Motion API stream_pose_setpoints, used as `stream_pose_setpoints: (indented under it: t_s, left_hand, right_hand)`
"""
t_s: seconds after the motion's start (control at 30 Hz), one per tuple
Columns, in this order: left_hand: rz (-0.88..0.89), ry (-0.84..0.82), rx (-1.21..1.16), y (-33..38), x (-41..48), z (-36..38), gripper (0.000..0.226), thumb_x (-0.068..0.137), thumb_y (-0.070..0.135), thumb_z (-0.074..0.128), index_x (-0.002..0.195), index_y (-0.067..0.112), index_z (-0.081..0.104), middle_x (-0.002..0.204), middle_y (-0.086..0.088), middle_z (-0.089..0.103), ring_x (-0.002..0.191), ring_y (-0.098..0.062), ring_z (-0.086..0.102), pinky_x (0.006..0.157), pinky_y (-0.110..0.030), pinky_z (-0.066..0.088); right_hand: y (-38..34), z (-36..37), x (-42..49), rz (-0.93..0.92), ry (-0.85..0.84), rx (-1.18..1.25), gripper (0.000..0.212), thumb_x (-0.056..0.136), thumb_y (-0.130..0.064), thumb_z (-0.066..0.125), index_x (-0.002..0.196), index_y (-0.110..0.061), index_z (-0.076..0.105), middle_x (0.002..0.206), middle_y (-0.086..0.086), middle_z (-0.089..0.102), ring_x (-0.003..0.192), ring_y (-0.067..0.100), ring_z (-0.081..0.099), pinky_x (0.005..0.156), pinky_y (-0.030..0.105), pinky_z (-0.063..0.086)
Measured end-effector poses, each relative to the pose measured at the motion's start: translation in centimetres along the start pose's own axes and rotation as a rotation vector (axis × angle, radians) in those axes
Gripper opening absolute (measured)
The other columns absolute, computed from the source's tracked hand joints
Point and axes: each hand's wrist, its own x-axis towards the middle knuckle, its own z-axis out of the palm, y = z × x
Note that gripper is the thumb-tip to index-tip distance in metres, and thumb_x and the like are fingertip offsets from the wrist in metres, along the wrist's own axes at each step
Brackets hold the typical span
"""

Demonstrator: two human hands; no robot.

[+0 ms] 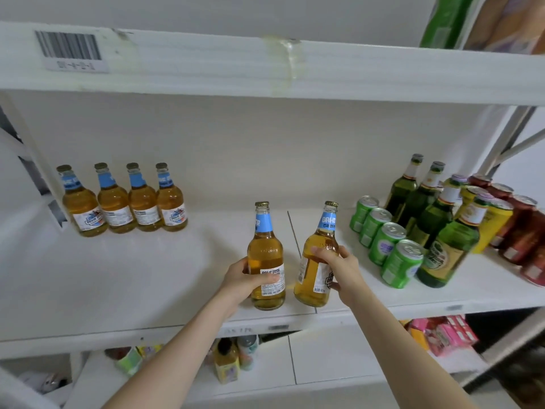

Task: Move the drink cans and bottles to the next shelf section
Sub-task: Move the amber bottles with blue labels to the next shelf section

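1. White metal shelf (147, 276) in front of you, white wall behind, and a seam (295, 231) running front to back where two sections meet.
2. Your left hand (244, 278) is wrapped around the body of an amber bottle (267, 255), thumb across its white label. It stands upright, cap straight up, long axis vertical, just left of the seam near the front edge.
3. Your right hand (339, 267) is clamped on a second amber bottle (317, 261), fingers over its shoulder. This one tilts, cap leaning up and to the right, base toward the seam. Whether its base touches the shelf, you cannot tell from here.
4. The two held bottles sit side by side, close but apart, one on each side of the seam.
5. Far left at the back, four matching amber bottles (124, 202) stand in a row, all upright, blue neck labels up.
6. Right section: a line of four green cans (383, 234) running front to back, upright, tops showing.
7. Beside them, green glass bottles (433, 216) stand upright in a cluster, then yellow cans (495, 225) and red cans (522, 228) at the far right.
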Motion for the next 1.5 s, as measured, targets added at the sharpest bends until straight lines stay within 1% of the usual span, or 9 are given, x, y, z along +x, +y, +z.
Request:
stream_pose_setpoints:
  t_s: [0.2,0.43,0.63,0.77,0.87,1.0,1.13,1.27,1.5]
  left_hand:
    - [0.008,-0.020,0.036,0.1,-1.7,6.6,0.040,0.067,0.030,0.088,0.101,0.035,0.068,0.088,0.021,0.075,0.090,-0.005,0.070,0.066,-0.023,0.054]
    - [0.018,-0.027,0.056,1.2,0.3,11.0,0.043,0.068,0.027,0.088,0.105,0.033,0.066,0.102,0.011,0.074,0.101,-0.015,0.068,0.089,-0.039,0.056]
    - [0.024,-0.017,0.063,2.6,4.7,11.7,0.052,0.067,0.025,0.090,0.113,0.029,0.066,0.110,0.007,0.073,0.105,-0.017,0.066,0.094,-0.044,0.055]
    - [0.040,-0.004,0.055,3.6,8.2,11.2,0.051,0.065,0.023,0.091,0.110,0.030,0.067,0.106,0.007,0.074,0.102,-0.017,0.068,0.085,-0.036,0.057]
    - [0.054,0.003,0.075,4.2,11.0,10.4,0.048,0.063,0.019,0.092,0.104,0.029,0.069,0.098,0.009,0.077,0.098,-0.015,0.070,0.080,-0.032,0.056]
    - [0.074,0.019,0.092,5.0,14.8,9.8,0.050,0.058,0.016,0.093,0.102,0.028,0.070,0.094,0.011,0.077,0.096,-0.013,0.071,0.076,-0.029,0.056]
    - [0.082,0.059,0.086,4.9,17.9,9.6,0.053,0.057,0.014,0.094,0.102,0.029,0.069,0.098,0.011,0.076,0.098,-0.012,0.069,0.082,-0.032,0.056]
    - [0.085,0.104,0.076,4.5,20.4,9.5,0.059,0.057,0.010,0.094,0.106,0.027,0.066,0.105,0.006,0.074,0.102,-0.015,0.067,0.087,-0.036,0.055]
    - [0.095,0.140,0.047,4.0,23.8,9.8,0.065,0.055,0.009,0.095,0.110,0.027,0.064,0.108,0.003,0.072,0.101,-0.017,0.067,0.082,-0.035,0.055]
  right_hand:
    - [-0.5,-6.3,-1.4,0.006,0.032,-0.022,0.055,0.071,-0.025,0.085,0.118,-0.020,0.057,0.102,0.005,0.073,0.082,0.018,0.072,0.059,0.031,0.054]
    - [-1.4,-10.2,0.2,-0.020,0.037,-0.010,0.052,0.069,-0.022,0.087,0.112,-0.022,0.059,0.100,0.002,0.072,0.085,0.018,0.071,0.063,0.032,0.053]
    - [-2.7,-10.0,4.7,-0.062,-0.006,0.000,0.055,0.065,-0.018,0.089,0.110,-0.021,0.059,0.104,0.008,0.074,0.092,0.028,0.073,0.086,0.048,0.058]
    - [-3.1,-9.0,8.5,-0.077,-0.034,0.052,0.058,0.063,-0.013,0.090,0.113,-0.016,0.059,0.107,0.012,0.073,0.096,0.032,0.072,0.092,0.054,0.055]
    - [-3.2,-8.1,11.2,-0.086,-0.032,0.061,0.062,0.061,-0.015,0.091,0.114,-0.018,0.060,0.104,0.008,0.074,0.091,0.029,0.074,0.087,0.050,0.058]
    - [-3.4,-7.3,14.9,-0.106,0.000,0.060,0.064,0.056,-0.016,0.093,0.111,-0.020,0.061,0.100,0.004,0.075,0.083,0.021,0.075,0.071,0.037,0.059]
    - [-3.3,-6.9,18.0,-0.129,0.004,0.042,0.058,0.056,-0.014,0.094,0.105,-0.020,0.063,0.099,0.004,0.076,0.083,0.022,0.075,0.077,0.040,0.059]
    - [-3.0,-6.1,20.3,-0.155,0.031,0.047,0.066,0.056,-0.013,0.094,0.113,-0.017,0.061,0.104,0.004,0.074,0.092,0.024,0.073,0.087,0.045,0.058]
    - [-2.5,-5.5,23.1,-0.219,0.070,0.070,0.073,0.058,-0.013,0.094,0.121,-0.021,0.056,0.107,-0.002,0.071,0.095,0.016,0.071,0.077,0.032,0.057]
